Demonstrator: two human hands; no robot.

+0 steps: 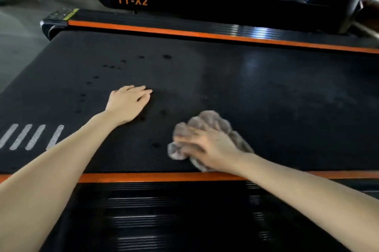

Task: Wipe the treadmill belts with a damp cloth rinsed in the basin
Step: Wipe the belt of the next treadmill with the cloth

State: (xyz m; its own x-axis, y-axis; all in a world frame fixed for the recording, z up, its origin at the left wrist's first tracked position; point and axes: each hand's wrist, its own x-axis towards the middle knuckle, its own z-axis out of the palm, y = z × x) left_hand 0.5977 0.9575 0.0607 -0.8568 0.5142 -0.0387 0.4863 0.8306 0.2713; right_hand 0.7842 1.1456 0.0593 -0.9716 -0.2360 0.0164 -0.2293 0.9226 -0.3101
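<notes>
Your left hand [129, 104] lies palm-down on the treadmill belt [266, 91], arm extended, grip wide, holding nothing. Right hand [207, 147] presses the bunched cloth [207, 118] down, grip likewise spread.

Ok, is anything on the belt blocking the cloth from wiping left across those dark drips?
Only the left hand, resting flat on the belt beyond and left of the cloth. The nearest drips lie unobstructed.

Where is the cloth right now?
In the head view the cloth lies bunched on the treadmill belt, lower right of centre, under the right hand and just beyond the near orange stripe; the left hand rests flat to its left.
</notes>
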